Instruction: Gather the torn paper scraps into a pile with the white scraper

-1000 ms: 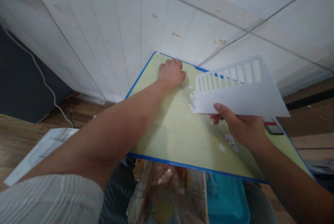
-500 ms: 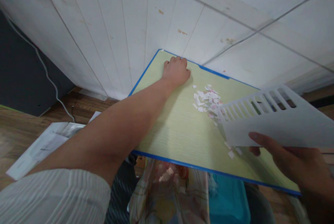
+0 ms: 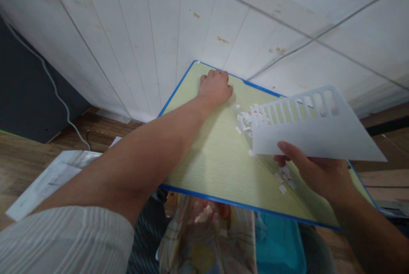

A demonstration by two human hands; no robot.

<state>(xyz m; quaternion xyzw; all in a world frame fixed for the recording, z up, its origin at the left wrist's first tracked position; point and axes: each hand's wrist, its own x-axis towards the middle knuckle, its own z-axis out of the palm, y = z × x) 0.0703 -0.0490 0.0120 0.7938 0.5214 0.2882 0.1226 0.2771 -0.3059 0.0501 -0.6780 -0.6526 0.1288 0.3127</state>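
Note:
My right hand (image 3: 315,174) grips a thin white plastic panel (image 3: 297,137) with a row of slots, its thumb on top and fingers underneath. The panel's left end covers part of a pile of small white and pinkish paper scraps (image 3: 244,120). Below that hand lie a few more paper scraps (image 3: 282,189). All of them rest on a pale yellow-green board (image 3: 214,159) with blue edging. At the board's far edge, my left hand (image 3: 215,87) is closed with curled fingers; its fingertips are hidden.
White plank wall (image 3: 159,22) stands beyond the board, with a grey cable (image 3: 287,54) across it. Beneath the near edge are a patterned cloth or bag (image 3: 207,244) holding light scraps and a turquoise container (image 3: 281,244). White packaging (image 3: 51,180) lies on the wooden floor at left.
My right hand has carried the slotted panel left and away from me, over the scrap pile. My left hand stays in place.

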